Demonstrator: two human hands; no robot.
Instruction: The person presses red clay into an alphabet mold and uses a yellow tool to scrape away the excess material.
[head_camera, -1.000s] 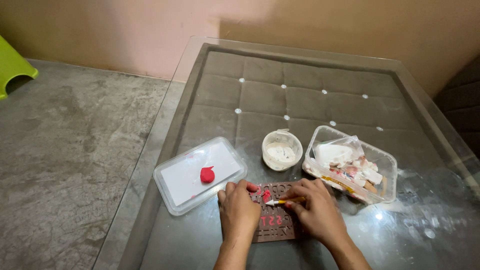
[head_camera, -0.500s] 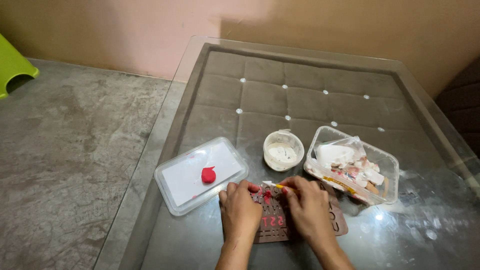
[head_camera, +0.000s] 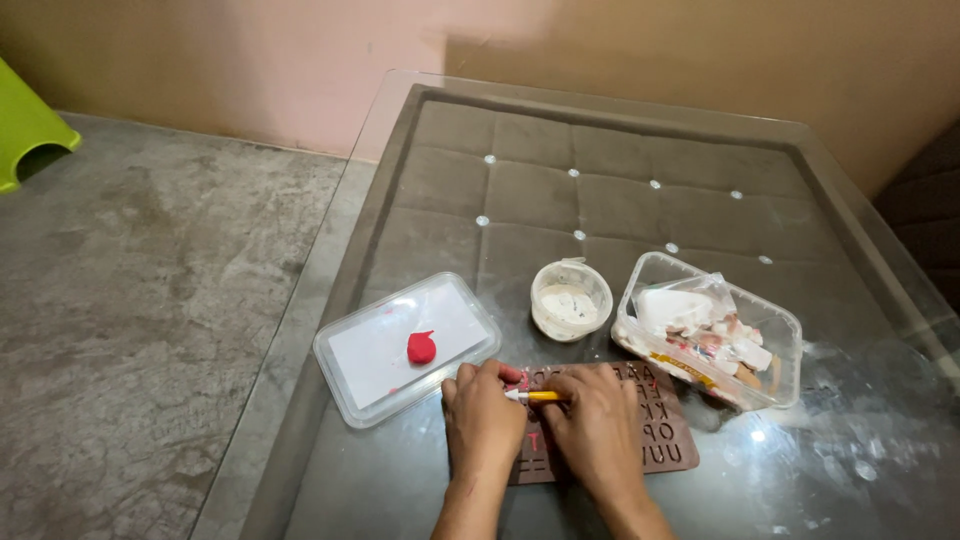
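Dim warm light, sharp focus, glare spots on the glass tabletop (head_camera: 850, 450).
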